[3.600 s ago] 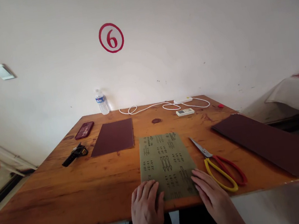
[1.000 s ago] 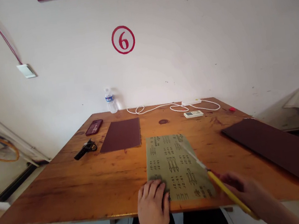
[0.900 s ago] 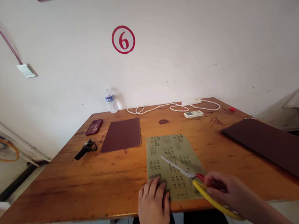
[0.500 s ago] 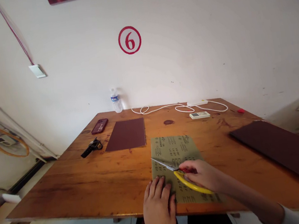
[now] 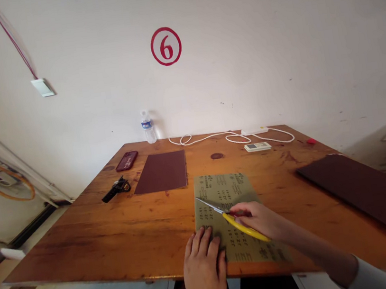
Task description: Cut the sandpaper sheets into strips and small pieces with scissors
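A printed olive-green sheet (image 5: 233, 186) lies on the wooden table (image 5: 120, 241) near its front edge. Flat on the sheet's lower left part rests my left hand (image 5: 202, 262), its fingers stretched out. My right hand (image 5: 257, 219) grips yellow-handled scissors (image 5: 246, 229) above the sheet. The scissors' blades look closed and point up and left, with the tip close to the sheet's left edge. Behind the sheet and to its left lies a dark red-brown sheet (image 5: 163, 171).
A phone (image 5: 127, 161), a black strapped object (image 5: 116, 188) and a bottle (image 5: 148, 128) stand or lie at the back left. A white cable (image 5: 203, 139) and a small white device (image 5: 257, 147) are at the back. Large dark sheets (image 5: 365, 197) cover the right side.
The scissors in my right hand have moved slightly up over the sheet. My left hand stays on the sheet. The view has shifted a little.
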### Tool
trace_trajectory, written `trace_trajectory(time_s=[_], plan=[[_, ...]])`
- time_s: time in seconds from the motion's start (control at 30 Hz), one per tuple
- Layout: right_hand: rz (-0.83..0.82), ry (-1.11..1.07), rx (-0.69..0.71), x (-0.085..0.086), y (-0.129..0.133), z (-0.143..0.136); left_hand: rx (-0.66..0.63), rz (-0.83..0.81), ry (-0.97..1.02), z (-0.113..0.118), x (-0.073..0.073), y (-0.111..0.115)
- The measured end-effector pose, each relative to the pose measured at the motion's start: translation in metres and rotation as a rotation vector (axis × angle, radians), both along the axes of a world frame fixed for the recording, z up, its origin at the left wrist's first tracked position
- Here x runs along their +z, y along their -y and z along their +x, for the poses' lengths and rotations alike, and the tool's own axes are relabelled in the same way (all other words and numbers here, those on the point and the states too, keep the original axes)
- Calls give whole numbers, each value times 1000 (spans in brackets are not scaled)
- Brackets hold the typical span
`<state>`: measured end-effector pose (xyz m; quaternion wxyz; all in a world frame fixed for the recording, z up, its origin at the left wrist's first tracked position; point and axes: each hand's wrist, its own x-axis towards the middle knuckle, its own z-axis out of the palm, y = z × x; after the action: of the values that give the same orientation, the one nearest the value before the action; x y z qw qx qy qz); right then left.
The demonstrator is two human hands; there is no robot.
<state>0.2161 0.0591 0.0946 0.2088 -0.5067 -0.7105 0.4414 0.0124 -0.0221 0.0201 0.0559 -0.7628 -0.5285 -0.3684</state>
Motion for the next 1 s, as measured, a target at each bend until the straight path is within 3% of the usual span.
trace_trajectory(time_s=[0.4,0.77,1.0], plan=[[-104,12,-59,12,5,2,-3,3,-6,-1,1,0],[-277,1,-100,7,20,25,8,-8,1,0,0,0],[-259,-21,-102,3,39,49,8,9,-24,-1,1,0]])
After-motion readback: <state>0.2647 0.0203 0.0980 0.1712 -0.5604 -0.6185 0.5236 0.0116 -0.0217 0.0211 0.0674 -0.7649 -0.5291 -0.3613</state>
